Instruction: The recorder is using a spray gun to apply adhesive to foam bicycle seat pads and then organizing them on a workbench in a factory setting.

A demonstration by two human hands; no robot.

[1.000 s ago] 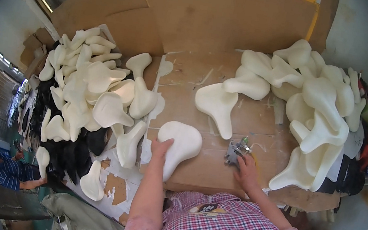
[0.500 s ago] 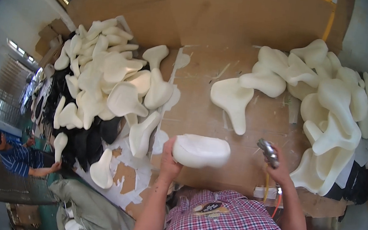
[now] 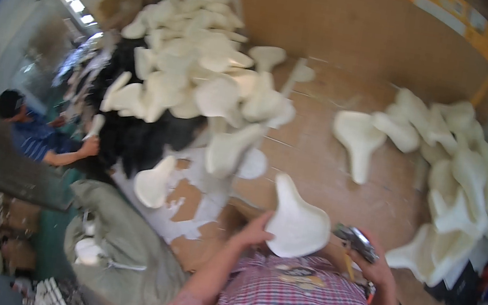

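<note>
My left hand (image 3: pixel 255 230) grips the edge of a cream foam bicycle saddle (image 3: pixel 298 227), held close to my apron with its narrow nose pointing away from me. My right hand (image 3: pixel 375 268) is closed around a shiny silver hand tool (image 3: pixel 357 241), its front end toward the saddle but apart from it. Blur keeps me from making out the tool's exact kind. A yellow strip or hose (image 3: pixel 350 268) hangs below it. Beyond my hands, another foam saddle (image 3: pixel 359 138) lies on the cardboard-covered table (image 3: pixel 305 162).
Piles of foam saddles stand at the left (image 3: pixel 176 60) and right (image 3: pixel 466 167). Black material (image 3: pixel 151 139) lies under the left pile. A cardboard wall (image 3: pixel 351 23) rises behind. At far left, a person (image 3: pixel 39 131) holds a pale piece; a grey-green sack (image 3: pixel 123 242) sits nearer.
The view has swung left. The saddle in my left hand has turned, so its broad face and nose now show. My right hand and the tool are closer to it.
</note>
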